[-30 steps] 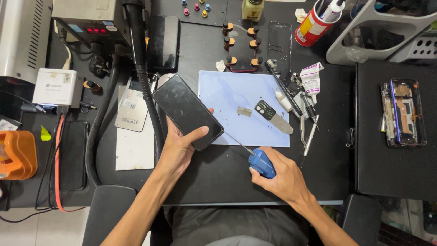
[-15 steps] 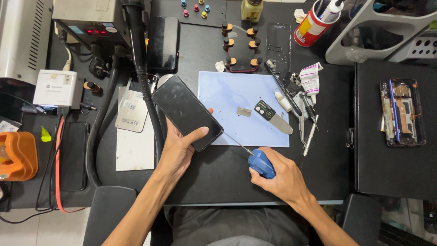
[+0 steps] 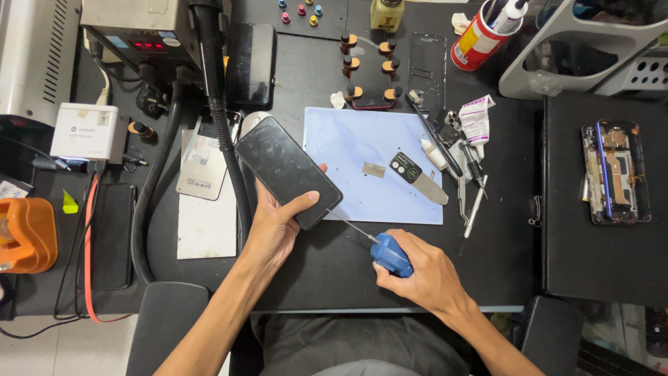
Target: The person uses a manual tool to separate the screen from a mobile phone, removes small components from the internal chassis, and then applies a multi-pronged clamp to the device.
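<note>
Two hands are working on a dark phone [image 3: 287, 170] above a black bench [image 3: 327, 257].

One hand, the left hand [image 3: 273, 226], is gripping the phone from below, thumb lying across its lower edge, holding it screen up and tilted just left of a pale blue mat [image 3: 369, 157]. The right hand [image 3: 426, 273] is closing around the blue handle of a screwdriver [image 3: 390, 255], whose thin shaft is reaching up-left to the phone's bottom corner. Tweezers [image 3: 474, 205] and a metal pry tool [image 3: 417, 177] are lying near the mat's right edge, and an opened phone [image 3: 616, 174] is sitting well apart to the right.
</note>
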